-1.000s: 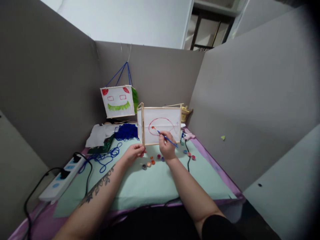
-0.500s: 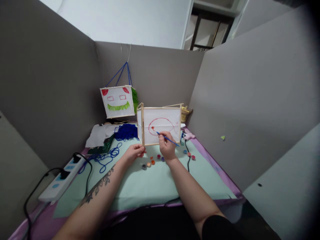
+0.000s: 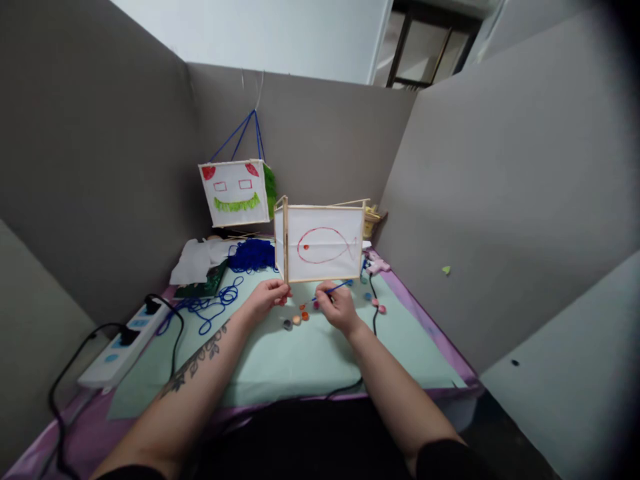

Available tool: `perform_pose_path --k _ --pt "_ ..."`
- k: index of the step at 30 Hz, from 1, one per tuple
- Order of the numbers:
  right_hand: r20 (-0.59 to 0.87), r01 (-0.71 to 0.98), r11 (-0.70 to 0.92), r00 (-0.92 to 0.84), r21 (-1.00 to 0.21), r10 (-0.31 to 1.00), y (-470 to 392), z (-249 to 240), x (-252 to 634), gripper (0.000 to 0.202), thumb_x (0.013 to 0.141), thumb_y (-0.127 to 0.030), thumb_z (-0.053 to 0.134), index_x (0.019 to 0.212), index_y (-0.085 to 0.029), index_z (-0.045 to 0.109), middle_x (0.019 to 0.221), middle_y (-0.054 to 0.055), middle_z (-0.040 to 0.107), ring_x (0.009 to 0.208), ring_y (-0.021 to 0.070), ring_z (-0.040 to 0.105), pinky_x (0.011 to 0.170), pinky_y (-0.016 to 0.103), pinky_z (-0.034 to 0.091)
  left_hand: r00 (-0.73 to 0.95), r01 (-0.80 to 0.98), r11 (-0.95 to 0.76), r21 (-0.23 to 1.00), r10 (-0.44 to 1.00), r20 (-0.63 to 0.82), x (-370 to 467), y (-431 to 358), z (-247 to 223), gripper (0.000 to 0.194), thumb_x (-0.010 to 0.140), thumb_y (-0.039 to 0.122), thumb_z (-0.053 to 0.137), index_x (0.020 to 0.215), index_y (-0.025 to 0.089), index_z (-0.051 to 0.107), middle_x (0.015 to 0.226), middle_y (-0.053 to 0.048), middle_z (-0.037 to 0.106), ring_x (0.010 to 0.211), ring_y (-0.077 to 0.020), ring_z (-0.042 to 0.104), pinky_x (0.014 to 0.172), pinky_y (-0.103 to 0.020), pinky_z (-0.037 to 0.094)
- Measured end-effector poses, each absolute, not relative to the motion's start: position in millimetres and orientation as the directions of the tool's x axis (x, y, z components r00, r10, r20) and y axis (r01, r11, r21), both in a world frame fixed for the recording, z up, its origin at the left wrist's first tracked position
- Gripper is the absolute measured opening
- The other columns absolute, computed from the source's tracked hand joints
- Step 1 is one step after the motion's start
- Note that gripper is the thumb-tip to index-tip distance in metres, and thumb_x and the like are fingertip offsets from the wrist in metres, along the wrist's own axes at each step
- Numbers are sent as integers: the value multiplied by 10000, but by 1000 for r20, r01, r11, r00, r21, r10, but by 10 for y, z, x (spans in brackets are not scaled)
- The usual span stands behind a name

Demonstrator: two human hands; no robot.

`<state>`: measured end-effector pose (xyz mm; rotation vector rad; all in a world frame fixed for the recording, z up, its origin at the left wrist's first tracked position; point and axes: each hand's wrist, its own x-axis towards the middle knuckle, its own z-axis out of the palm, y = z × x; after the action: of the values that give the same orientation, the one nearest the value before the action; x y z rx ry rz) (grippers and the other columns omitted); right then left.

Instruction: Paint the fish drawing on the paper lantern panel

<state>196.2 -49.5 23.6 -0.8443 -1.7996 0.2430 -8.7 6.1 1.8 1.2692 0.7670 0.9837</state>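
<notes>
Yarn (image 3: pixel 253 255), left of centre, lies loose and blue on the desk (image 3: pixel 300 367), below the hung box (image 3: pixel 234 193) at upper left. Left grip (image 3: pixel 270 293), just left of frame centre: thumb and fingers together, clamped on the lower left corner of the box (image 3: pixel 325 243). Box upright at centre, extending up and right of this grip. Judged light: thin sticks, white panels. Frame likely stiff along each stick but apt to twist at the joints; panels likely soft, easily dented. Best hold: bare wood, low on the left post (image 3: pixel 285 240) or along the bottom rail, clear of the red fish outline and the orange-red dot (image 3: pixel 307 247), which may be wet and smear. Surface probably not slippery.

Peach pot (image 3: pixel 297 320) and orange pot (image 3: pixel 305 316) below the box, right of and below left grip. Right grip (image 3: pixel 337 308), right of centre, below the box and apart from it: fingers closed on the brush (image 3: pixel 341 287). Brush slants, handle end up and right, tip down and left near the pots; contact cannot be told. Brush judged light, rigid in handle, soft at tip; hold by the handle. Basket (image 3: pixel 370 225) beyond the box's right edge.
</notes>
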Motion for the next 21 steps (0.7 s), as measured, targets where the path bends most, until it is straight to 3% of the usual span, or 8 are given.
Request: perform_pose_path --k 9,16,21 --pt "518 603 621 -365 -501 773 -419 70 1894 184 843 -209 424 710 -172 546 579 -6 537 548 115 493 575 218 354 415 -159 -4 987 907 71 -91 54 26 314 666 411 716 667 121 594 635 -27 594 488 -71 446 490 -223 340" --pt "459 693 611 -432 -382 777 -414 11 1876 139 843 -197 465 779 -167 585 636 17 589 612 137 524 625 233 345 424 -159 -6 987 903 74 -98 82 -5 306 671 406 718 668 128 591 670 -35 605 501 -77 466 500 -232 347" --pt "388 694 557 -408 -457 827 -399 -15 1844 132 848 -190 477 781 -174 590 652 9 615 616 127 539 615 219 339 431 -172 6 985 899 70 -96 62 18 297 669 395 722 672 126 596 674 -35 612 505 -75 462 503 -228 342"
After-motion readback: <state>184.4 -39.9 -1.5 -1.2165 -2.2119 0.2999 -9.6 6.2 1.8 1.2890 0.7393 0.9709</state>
